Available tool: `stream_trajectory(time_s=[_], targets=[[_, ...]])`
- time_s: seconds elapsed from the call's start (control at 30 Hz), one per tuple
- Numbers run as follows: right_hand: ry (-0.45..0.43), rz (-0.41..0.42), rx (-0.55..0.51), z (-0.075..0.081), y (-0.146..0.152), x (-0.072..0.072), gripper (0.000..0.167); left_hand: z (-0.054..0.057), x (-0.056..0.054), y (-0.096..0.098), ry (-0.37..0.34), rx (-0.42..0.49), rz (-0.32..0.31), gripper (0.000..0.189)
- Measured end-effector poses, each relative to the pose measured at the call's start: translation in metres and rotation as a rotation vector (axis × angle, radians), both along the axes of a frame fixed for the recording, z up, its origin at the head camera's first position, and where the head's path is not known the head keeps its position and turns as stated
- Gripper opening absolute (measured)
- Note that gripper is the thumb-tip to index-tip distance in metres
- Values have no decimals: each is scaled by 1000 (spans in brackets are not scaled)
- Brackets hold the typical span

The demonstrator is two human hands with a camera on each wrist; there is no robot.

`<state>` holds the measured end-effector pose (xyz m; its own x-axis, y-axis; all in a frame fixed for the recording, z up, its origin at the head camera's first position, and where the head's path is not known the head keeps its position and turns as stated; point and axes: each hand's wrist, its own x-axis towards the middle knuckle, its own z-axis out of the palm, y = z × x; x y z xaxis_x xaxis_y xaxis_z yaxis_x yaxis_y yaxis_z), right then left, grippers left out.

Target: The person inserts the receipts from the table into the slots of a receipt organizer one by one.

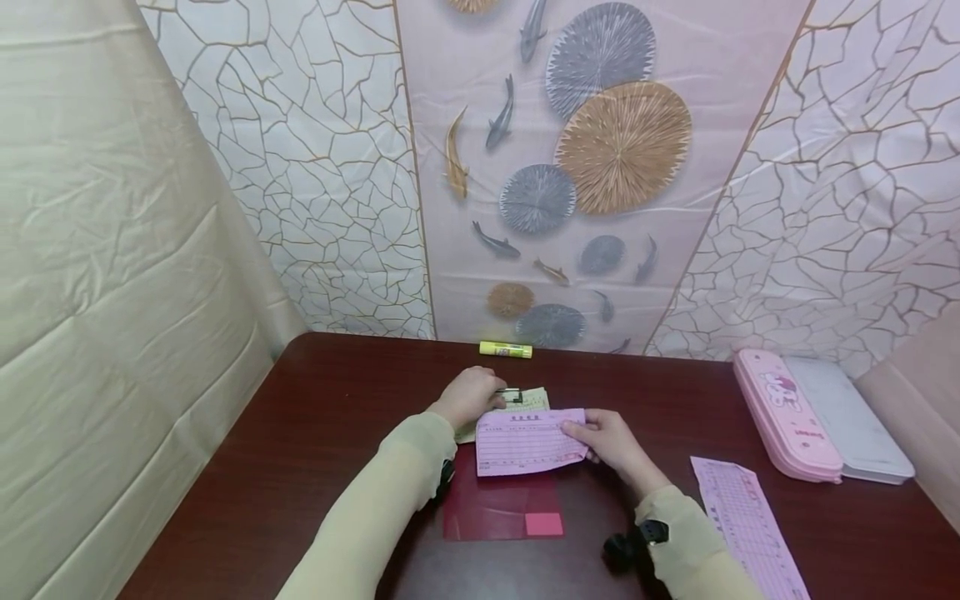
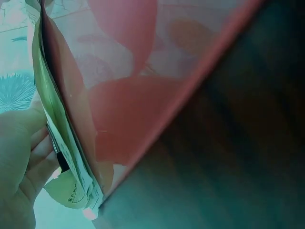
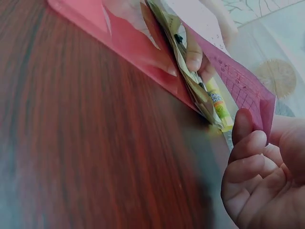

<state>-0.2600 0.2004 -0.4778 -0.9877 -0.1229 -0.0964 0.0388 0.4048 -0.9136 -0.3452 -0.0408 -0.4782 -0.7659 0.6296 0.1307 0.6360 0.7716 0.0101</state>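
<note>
A dark wooden desk (image 1: 300,433) carries a yellow glue stick (image 1: 506,349) at its far edge, a pink pencil case (image 1: 783,415) and grey case (image 1: 851,417) at the right edge, a pink slip (image 1: 746,525) near them, and a red folder (image 1: 498,504) at the centre.

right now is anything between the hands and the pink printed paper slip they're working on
Nothing visible: the right hand pinches the pink printed paper slip at its right edge, and the left hand grips a small black clip at its top left.

Wearing pale yellow-beige long sleeves (image 1: 390,492) on both arms, with small black cameras (image 1: 626,546) strapped at the wrists.
</note>
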Motion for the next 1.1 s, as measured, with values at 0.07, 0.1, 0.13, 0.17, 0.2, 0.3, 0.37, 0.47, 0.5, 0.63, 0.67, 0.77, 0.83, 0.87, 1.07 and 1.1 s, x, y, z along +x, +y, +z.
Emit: stream_trajectory(time_s=[0.07, 0.1, 0.13, 0.17, 0.2, 0.3, 0.37, 0.47, 0.5, 0.63, 0.67, 0.77, 0.83, 0.87, 1.07, 1.1], targets=[[-3, -7, 3, 0, -3, -2, 29, -1, 1, 0, 15, 13, -1, 17], [-6, -11, 4, 1, -5, -3, 28, -1, 1, 1, 21, 15, -1, 17], [-11, -19, 12, 1, -6, -3, 28, -1, 1, 1, 28, 16, -3, 16], [-15, -24, 24, 2, -8, -4, 28, -1, 1, 1, 32, 14, -3, 16], [-24, -36, 36, 3, -9, -4, 27, 0, 1, 1, 32, 13, -3, 16], [-46, -71, 83, 7, -14, -4, 25, 1, 1, 1, 27, 4, -3, 18], [-50, -86, 111, 9, -17, -5, 25, 3, 2, 1, 21, -1, -3, 20], [-45, -100, 110, 12, -20, -6, 25, 3, 2, 1, 22, -7, -4, 20], [-43, -99, 104, 13, -22, -6, 25, 3, 2, 1, 24, -10, -3, 20], [-50, -97, 61, 11, -27, -10, 28, 1, 1, 1, 38, -16, -9, 19], [-55, -102, 54, 10, -29, -11, 29, 0, 1, 1, 43, -19, -10, 18], [-72, -115, 28, 7, -35, -14, 28, 0, 1, 2, 57, -27, -11, 18], [-84, -131, 22, 6, -39, -15, 27, 0, 2, 3, 59, -38, -4, 18], [-89, -136, 19, 6, -42, -16, 27, 1, 2, 4, 60, -43, 0, 19], [-93, -155, 65, 7, -54, -20, 27, 1, 4, 5, 78, -72, 14, 17], [-91, -157, 85, 7, -56, -21, 27, 2, 5, 5, 81, -76, 15, 16]])
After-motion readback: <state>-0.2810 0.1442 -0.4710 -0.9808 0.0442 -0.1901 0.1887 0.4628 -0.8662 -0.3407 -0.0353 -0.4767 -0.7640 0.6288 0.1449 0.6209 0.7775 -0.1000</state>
